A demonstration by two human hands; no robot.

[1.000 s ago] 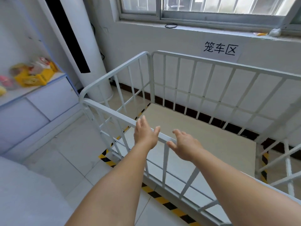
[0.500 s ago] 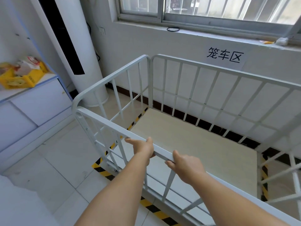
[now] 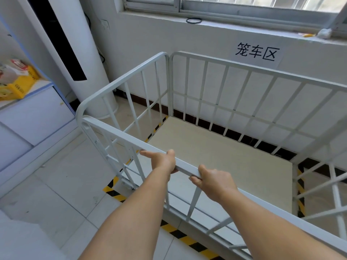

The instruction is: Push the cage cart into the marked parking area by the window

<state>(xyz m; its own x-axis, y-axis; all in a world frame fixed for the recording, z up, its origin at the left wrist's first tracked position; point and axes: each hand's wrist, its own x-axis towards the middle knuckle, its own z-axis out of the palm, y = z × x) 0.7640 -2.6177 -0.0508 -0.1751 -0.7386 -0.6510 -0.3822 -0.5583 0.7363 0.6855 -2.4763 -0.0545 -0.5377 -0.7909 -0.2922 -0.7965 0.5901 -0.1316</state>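
Both hands grip the near top rail [image 3: 131, 142] of the cage cart [image 3: 216, 102]: the left hand [image 3: 163, 161] wraps it with fingers curled under and thumb on top, the right hand [image 3: 213, 180] is closed over it just beside, and both arms reach forward. The cart stands close to the wall under the window [image 3: 244, 4], with its far side near the paper sign [image 3: 256, 53] and the yellow-and-black floor tape [image 3: 180, 234] showing along its near and left edges, so it looks mostly inside the marked area. To finish well, I would push evenly with both hands so the cart goes straight, ease off before the far side reaches the wall, and check that the near edge clears the tape; the hands sit left of the rail's middle, so an uneven shove could swing the cart. The cart is white painted metal, flat rails with thin upright bars and rounded corners, and its floor is a smooth pale board [image 3: 225, 162]. The floor is glossy pale tile [image 3: 62, 184]. On the far left stands a tall round white air conditioner [image 3: 80, 53], and nearer left a pale cabinet [image 3: 33, 117] holds yellow packets [image 3: 20, 81]
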